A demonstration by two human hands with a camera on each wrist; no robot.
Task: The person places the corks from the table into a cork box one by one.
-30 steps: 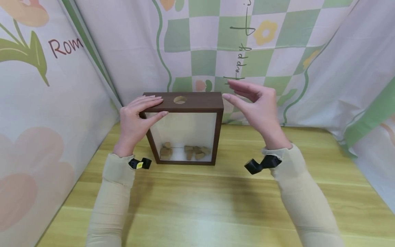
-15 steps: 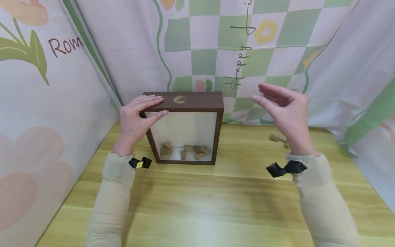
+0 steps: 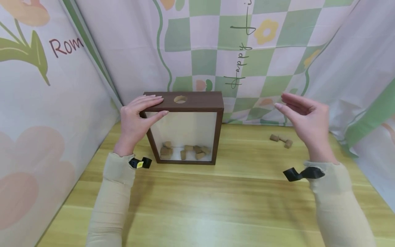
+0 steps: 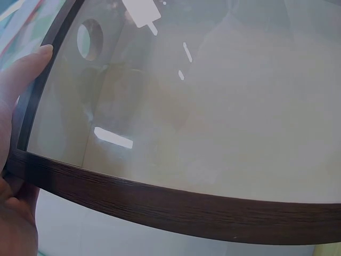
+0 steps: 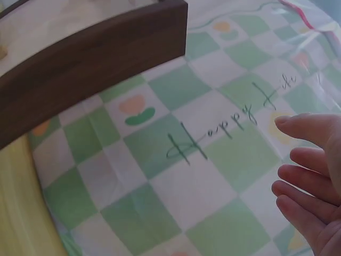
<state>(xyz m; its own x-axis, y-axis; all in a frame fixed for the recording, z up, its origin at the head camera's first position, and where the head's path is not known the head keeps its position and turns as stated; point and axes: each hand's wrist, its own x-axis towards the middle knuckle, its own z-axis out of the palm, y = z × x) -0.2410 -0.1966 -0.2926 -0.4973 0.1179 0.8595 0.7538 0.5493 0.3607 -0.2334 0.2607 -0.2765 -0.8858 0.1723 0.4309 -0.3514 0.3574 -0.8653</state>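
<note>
A dark brown wooden shadow box (image 3: 219,137) with a clear front stands upright on the table, a round hole (image 3: 180,100) in its top. Several small tan-brown blocks (image 3: 199,151) lie on its floor inside. My left hand (image 3: 134,116) holds the top left corner, fingers flat over the top and thumb along the front edge. In the left wrist view its thumb (image 4: 33,64) lies on the dark frame (image 4: 160,200). My right hand (image 3: 311,118) is raised to the right of the box, fingers loosely bent, thumb apart, nothing between them.
Three loose blocks (image 3: 281,139) lie on the wooden table (image 3: 247,206) right of the box, just left of my right wrist. A checked green and white curtain (image 3: 203,61) hangs close behind the box. A patterned cloth wall (image 3: 61,103) borders the table's left side.
My right hand has moved right, away from the box's top right corner, uncovering the loose blocks on the table. Inside, one block has shifted slightly left. My left hand stays in place.
</note>
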